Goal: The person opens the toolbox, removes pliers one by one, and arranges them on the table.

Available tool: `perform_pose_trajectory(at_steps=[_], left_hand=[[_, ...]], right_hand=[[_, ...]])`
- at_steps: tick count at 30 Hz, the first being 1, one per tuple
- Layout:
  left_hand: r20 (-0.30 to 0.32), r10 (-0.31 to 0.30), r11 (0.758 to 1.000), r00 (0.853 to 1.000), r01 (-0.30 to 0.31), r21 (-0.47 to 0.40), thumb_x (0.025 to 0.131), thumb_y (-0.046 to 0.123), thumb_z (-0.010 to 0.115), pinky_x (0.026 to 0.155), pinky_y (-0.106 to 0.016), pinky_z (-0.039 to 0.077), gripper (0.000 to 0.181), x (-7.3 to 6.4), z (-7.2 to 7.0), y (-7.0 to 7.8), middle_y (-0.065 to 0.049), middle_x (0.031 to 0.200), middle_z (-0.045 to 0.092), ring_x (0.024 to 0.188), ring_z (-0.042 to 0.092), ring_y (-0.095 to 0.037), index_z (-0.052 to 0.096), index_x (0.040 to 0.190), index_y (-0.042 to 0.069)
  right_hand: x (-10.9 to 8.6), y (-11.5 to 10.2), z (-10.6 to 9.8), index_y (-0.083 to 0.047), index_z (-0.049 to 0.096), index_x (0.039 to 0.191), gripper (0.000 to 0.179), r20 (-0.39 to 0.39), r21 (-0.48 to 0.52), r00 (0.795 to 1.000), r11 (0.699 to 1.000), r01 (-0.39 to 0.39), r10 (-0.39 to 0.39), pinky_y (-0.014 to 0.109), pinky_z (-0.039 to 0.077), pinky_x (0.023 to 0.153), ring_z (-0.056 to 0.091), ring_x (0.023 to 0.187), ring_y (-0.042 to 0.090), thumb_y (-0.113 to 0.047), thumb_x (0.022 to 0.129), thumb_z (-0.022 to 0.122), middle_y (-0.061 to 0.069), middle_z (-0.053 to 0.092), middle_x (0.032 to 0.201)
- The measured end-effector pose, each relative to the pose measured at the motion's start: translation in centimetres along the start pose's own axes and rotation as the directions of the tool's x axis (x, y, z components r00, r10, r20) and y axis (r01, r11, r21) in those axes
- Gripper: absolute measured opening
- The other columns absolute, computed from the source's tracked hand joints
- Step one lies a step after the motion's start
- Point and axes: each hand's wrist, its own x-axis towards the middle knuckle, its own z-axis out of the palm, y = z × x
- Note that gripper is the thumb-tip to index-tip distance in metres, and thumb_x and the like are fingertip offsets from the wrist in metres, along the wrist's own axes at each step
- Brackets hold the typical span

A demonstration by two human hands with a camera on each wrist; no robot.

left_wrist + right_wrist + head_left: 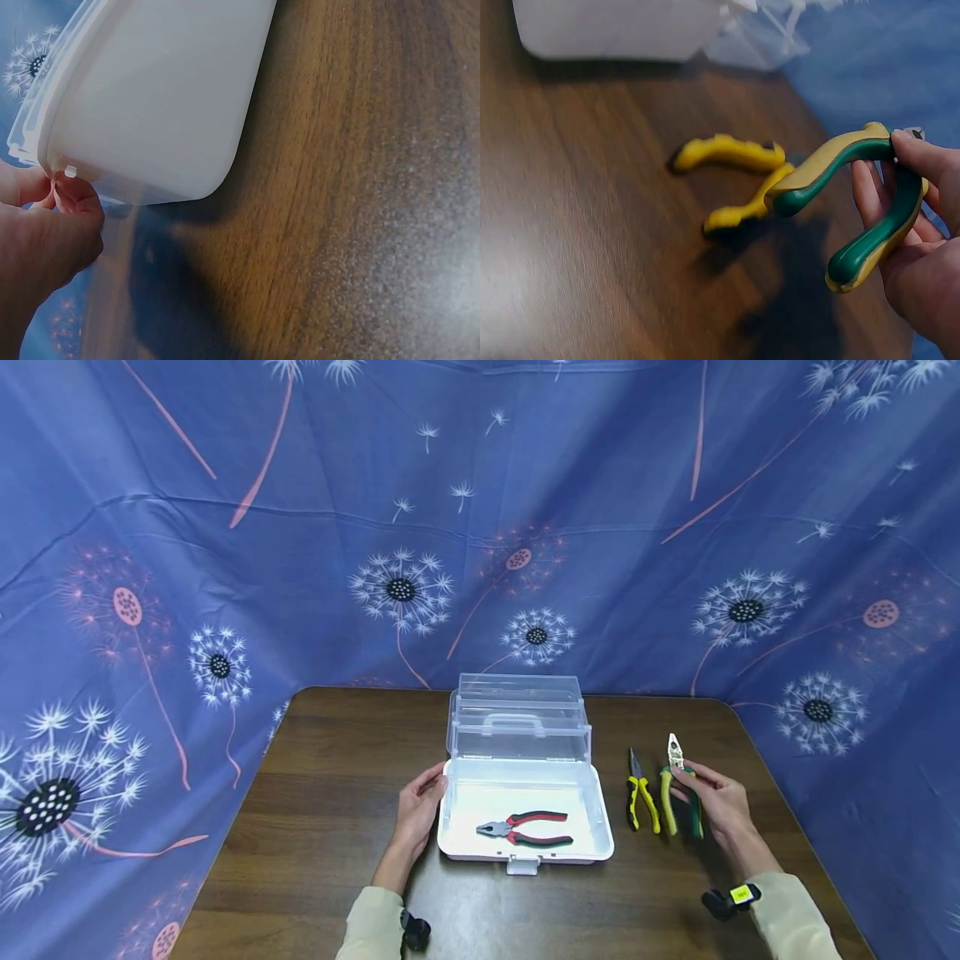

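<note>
A white toolbox (465, 797) stands on the table with its clear lid (517, 742) raised at the back. Inside it lie combination pliers with red and black handles (540, 816). My left hand (417, 810) pinches the box's left rim between thumb and fingers; the left wrist view shows this grip at the box's white wall (165, 90). To the right of the box, my right hand (716, 802) holds combination pliers with green and yellow handles (817, 169), raised above the table, jaws pointing away from me and handles spread. Needle-nose pliers with yellow and black handles (650, 806) lie on the table just left of them.
The dark wooden table (330, 777) reaches back to a blue curtain (300, 593) with dandelion prints. A clear tray section (525, 714) is part of the raised lid, and a white latch (522, 865) hangs at the box's front.
</note>
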Motion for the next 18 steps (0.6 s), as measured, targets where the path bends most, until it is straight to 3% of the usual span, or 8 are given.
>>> perform_pose_trajectory(at_steps=[8, 11, 13, 16, 18], left_hand=[[0.009, 0.017, 1.0, 1.0, -0.017, -0.014, 0.103, 0.009, 0.062, 0.084, -0.018, 0.051, 0.036, 0.0, -0.1, -0.1, -0.022, 0.134, 0.061, 0.107, 0.061, -0.016, 0.062, 0.136, -0.005], [0.013, 0.017, 1.0, 1.0, -0.017, -0.024, 0.103, 0.008, 0.062, 0.084, -0.018, 0.05, 0.036, 0.1, -0.1, -0.2, -0.022, 0.133, 0.061, 0.107, 0.061, -0.017, 0.062, 0.136, -0.005], [0.014, 0.023, 1.0, 1.0, -0.023, -0.017, 0.103, 0.008, 0.062, 0.084, -0.018, 0.05, 0.036, 0.1, 0.0, -0.2, -0.022, 0.133, 0.061, 0.106, 0.06, -0.017, 0.062, 0.136, -0.005], [0.01, 0.021, 1.0, 1.0, -0.02, -0.023, 0.102, 0.007, 0.063, 0.083, -0.019, 0.05, 0.036, 0.0, 0.0, -0.2, -0.023, 0.132, 0.061, 0.106, 0.06, -0.017, 0.062, 0.136, -0.006], [0.01, 0.022, 1.0, 1.0, -0.022, -0.021, 0.102, 0.008, 0.063, 0.083, -0.018, 0.05, 0.036, 0.0, 0.0, -0.2, -0.023, 0.132, 0.061, 0.106, 0.06, -0.017, 0.062, 0.136, -0.006]], right_hand=[[0.6, 1.5, -1.6, -0.023, 0.079, 0.103, 0.018, -0.065, -0.106, 0.996, 0.992, -0.071, 0.064, 0.028, 0.06, 0.077, 0.073, 0.083, 0.007, -0.009, 0.091, 0.079, -0.013, 0.073, 0.09], [1.0, 2.2, -1.7, -0.014, 0.078, 0.11, 0.02, -0.101, -0.178, 0.993, 0.981, -0.078, 0.061, 0.027, 0.06, 0.074, 0.072, 0.079, 0.005, -0.01, 0.09, 0.081, -0.014, 0.072, 0.086], [1.3, 2.6, -1.6, -0.001, 0.073, 0.121, 0.032, -0.115, -0.267, 0.993, 0.961, -0.069, 0.039, 0.026, 0.06, 0.072, 0.071, 0.076, 0.004, -0.012, 0.091, 0.079, -0.013, 0.071, 0.084], [1.7, 3.0, -1.5, 0.013, 0.059, 0.134, 0.051, -0.102, -0.434, 0.995, 0.9, -0.042, -0.003, 0.026, 0.06, 0.071, 0.071, 0.074, 0.003, -0.015, 0.095, 0.076, -0.004, 0.072, 0.088], [1.8, 3.0, -1.4, 0.012, 0.059, 0.134, 0.054, -0.085, -0.599, 0.995, 0.801, -0.015, -0.045, 0.026, 0.059, 0.07, 0.07, 0.079, 0.006, -0.023, 0.097, 0.074, 0.006, 0.073, 0.097]])
